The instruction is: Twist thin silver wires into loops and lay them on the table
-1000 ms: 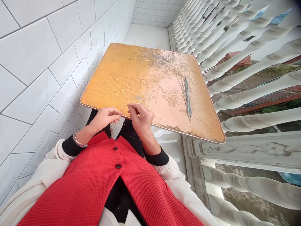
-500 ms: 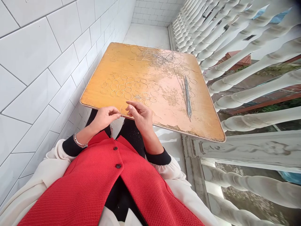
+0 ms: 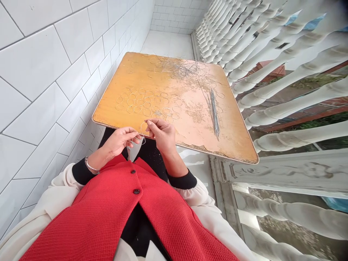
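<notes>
My left hand [image 3: 121,140] is closed in a pinch on a thin, bent wire [image 3: 144,139] at the table's near edge. Across from it, my right hand [image 3: 162,133] pinches the upper end of the same wire between thumb and forefinger. The wire curves in an open loop between the two hands. Just beyond my fingers, several thin wire rings [image 3: 137,108] lie spread on the wooden table [image 3: 108,108]. A small heap of short wire bits [image 3: 157,113] sits among the rings, close to my right hand.
A bundle of straight wires [image 3: 214,116] lies on the table's right side. Toward the far edge is a tangle of loose wire [image 3: 185,68]. White tiled wall [image 3: 35,65] rises on the left; a white balustrade [image 3: 288,141] runs along the right.
The wire between my hands now shows as a wider curve, its loop shifted right. My left fingers have spread slightly and moved a little downward; my right fingertips have closed together on the wire.
</notes>
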{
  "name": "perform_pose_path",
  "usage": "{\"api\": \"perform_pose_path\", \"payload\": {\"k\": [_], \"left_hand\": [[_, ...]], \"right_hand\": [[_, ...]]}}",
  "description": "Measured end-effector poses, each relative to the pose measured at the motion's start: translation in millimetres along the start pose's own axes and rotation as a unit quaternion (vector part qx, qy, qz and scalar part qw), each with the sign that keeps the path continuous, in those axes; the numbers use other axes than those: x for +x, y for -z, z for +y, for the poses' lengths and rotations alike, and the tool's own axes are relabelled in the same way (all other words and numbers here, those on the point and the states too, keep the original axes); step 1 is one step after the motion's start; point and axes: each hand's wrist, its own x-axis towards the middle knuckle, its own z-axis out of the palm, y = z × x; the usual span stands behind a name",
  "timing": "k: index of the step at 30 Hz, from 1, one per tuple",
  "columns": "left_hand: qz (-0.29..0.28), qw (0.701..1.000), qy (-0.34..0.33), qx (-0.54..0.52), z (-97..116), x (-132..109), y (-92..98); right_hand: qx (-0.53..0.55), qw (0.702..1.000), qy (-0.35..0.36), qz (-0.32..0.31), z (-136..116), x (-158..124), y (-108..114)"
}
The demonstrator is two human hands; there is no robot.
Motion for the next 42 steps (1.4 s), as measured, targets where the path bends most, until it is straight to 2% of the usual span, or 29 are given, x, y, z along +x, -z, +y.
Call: {"api": "perform_pose_path", "payload": {"k": [3,7,9,15,19,25,31,37,42], "left_hand": [[0.003,0.998,-0.053,0.014,-1.4,-0.4,-3.5],[0.023,0.982,-0.150,0.112,-4.8,-2.2,-5.8],[0.026,0.974,-0.174,0.142,-6.7,-1.9,-5.3],[0.043,0.985,-0.139,0.088,-10.8,3.7,-3.3],[0.066,0.988,-0.129,0.057,-8.8,3.6,-6.3],[0.109,0.988,-0.108,0.020,-3.8,-0.8,-12.7],[0.062,0.994,-0.085,0.013,1.5,-5.7,-11.3],[0.029,0.995,-0.089,0.025,4.2,-3.1,-8.5],[0.021,0.995,-0.092,0.014,2.5,-1.8,-6.0]], "right_hand": [[-0.001,1.000,-0.002,-0.006,0.8,1.6,1.8],[-0.021,1.000,-0.005,-0.010,0.4,0.1,3.8],[-0.031,0.999,0.000,-0.008,-1.9,-1.7,4.1],[-0.047,0.999,0.024,-0.006,-9.4,-5.1,6.9],[-0.027,0.999,0.039,0.002,-3.9,-11.0,8.8],[-0.046,0.998,-0.018,-0.050,9.0,-30.4,4.8],[-0.092,0.994,-0.007,-0.051,8.7,-35.0,1.4],[-0.061,0.996,-0.014,-0.070,7.5,-37.6,-4.6],[-0.050,0.998,-0.001,-0.039,10.3,-39.0,-8.0]]}}
